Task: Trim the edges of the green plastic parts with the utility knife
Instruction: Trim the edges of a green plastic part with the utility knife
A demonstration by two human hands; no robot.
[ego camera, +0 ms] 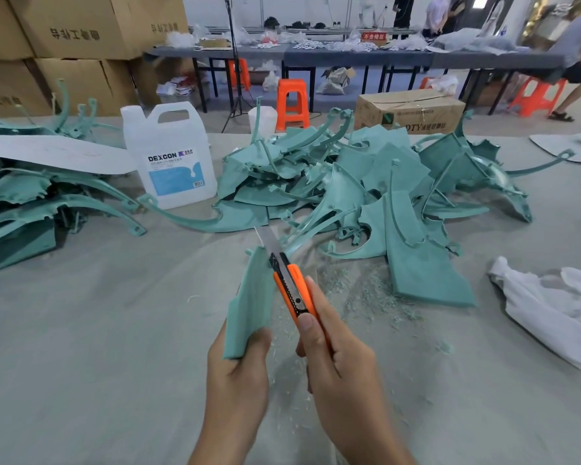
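So that its far edge is offered to the blade, a green plastic part (251, 298) is gripped upright over the table (98, 330) by the left hand (237, 370). The utility knife (287, 283) is clasped in the right hand (336, 360), thumb braced on the handle, beside the unsorted pile (366, 186).

I log a white DEXCON jug (170, 156) standing upright on the grey-covered surface (98, 347), left of centre. A white cloth (550, 310) lies crumpled at the right edge. Beyond the surface are stacked cardboard boxes (81, 31) at far left, an orange stool (292, 102), a black tripod (235, 62) and a long table (349, 57) carrying mixed white items.
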